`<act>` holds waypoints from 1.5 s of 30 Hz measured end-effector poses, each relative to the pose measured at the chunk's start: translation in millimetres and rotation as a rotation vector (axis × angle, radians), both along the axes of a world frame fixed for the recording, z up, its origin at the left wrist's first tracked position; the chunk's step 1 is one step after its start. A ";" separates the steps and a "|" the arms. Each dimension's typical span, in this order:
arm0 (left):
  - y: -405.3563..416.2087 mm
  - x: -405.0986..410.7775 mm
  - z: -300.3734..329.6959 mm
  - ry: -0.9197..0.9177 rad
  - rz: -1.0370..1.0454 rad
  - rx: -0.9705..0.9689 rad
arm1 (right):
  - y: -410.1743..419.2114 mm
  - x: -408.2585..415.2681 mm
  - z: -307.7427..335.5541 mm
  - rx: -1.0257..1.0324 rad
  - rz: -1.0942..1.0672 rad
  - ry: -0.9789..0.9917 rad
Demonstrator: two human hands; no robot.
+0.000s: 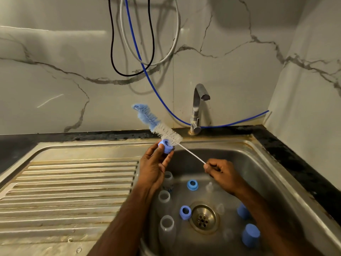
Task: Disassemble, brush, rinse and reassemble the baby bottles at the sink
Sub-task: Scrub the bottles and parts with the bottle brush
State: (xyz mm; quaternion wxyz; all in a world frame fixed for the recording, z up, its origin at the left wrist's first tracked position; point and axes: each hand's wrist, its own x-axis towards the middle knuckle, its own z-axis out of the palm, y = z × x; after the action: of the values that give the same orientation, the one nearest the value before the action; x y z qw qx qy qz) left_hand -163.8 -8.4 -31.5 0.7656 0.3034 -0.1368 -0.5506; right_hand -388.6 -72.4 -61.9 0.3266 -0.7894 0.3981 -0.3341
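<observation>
**Collar Ring and Bottle Brush Held Above the Sink Basin**

Your left hand (154, 168) is gripping a blue collar ring (165, 145) between thumb and fingertips, holding it up over the left rear edge of the sink basin (245, 163), with the ring's opening facing the camera. Your right hand (222, 173) is pinching the thin white handle end of the bottle brush (160, 124), fingers curled around the wire. The brush is slanting up and to the left; its white bristle section is lying just behind the held ring, apparently touching it, and its blue bristle tip is pointing toward the marble wall.

The remaining parts are sitting in the basin:

- Three clear bottle bodies (164, 197) are standing along the left wall, openings up.
- Two more blue collar rings (192, 185) are resting on the basin floor, one near the middle and one just left of the drain (203, 218).
- Two blue caps (250, 235) are lying at the right side, below your right forearm.
- Clear nipples (210, 186) are showing faintly near the middle; their number is unclear.

The faucet (198, 108) is standing behind the basin, spout aimed right. A ribbed drainboard (70, 191) is extending to the left. A blue hose (162, 100) is running down the wall and passing behind the faucet.
</observation>
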 end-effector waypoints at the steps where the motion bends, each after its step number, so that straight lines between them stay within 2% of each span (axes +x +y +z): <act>1: -0.6 3.1 -0.7 0.059 0.013 -0.014 | -1.2 -4.7 0.6 0.035 0.023 0.009; 4: -1.2 4.1 -2.5 0.033 0.029 -0.004 | 0.2 -4.3 0.4 0.073 0.060 0.049; 9: -2.8 -5.5 -2.6 -0.122 0.013 0.006 | 5.1 12.1 -0.7 -0.063 -0.012 0.003; 13: -3.0 2.8 -3.9 -0.045 0.070 0.037 | -0.9 -2.1 -0.1 -0.012 0.054 0.048; 18: 0.3 -5.6 -1.0 -0.021 -0.045 0.038 | 0.2 5.8 -1.5 0.011 -0.003 0.018; 21: 0.7 -2.0 1.5 0.081 -0.053 0.040 | -4.2 -5.4 0.6 0.156 0.027 -0.035; 24: -1.1 2.0 -1.4 0.023 -0.038 0.060 | 0.2 -5.7 0.8 0.247 0.085 -0.018; 28: 0.3 -6.2 1.4 0.008 -0.119 0.079 | 2.0 6.7 -0.8 0.119 -0.009 -0.058; 31: -0.1 -4.4 2.4 0.045 -0.121 0.061 | -1.2 -5.7 3.3 0.245 0.051 -0.119; 33: 0.0 -1.6 0.4 -0.006 -0.115 0.050 | 0.2 -8.3 3.7 0.279 0.096 -0.102; 36: 1.5 -3.6 0.1 -0.193 -0.144 0.037 | 2.1 1.9 3.3 0.175 0.053 -0.077; 38: 1.3 -4.7 0.8 -0.251 -0.133 0.038 | 0.3 1.6 4.2 0.151 0.042 -0.076; 42: -2.3 3.4 -1.4 0.038 -0.028 -0.027 | 0.0 -7.9 3.5 0.199 0.107 -0.055; 45: -0.3 3.9 -0.9 0.012 -0.079 -0.044 | 2.6 3.3 2.5 0.104 0.042 -0.024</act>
State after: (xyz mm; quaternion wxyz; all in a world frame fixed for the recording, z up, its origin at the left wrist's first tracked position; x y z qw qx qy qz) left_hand -159.9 -8.7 -32.4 0.7504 0.2776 -0.1564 -0.5791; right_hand -385.3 -69.8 -59.5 0.3790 -0.7754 0.3944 -0.3155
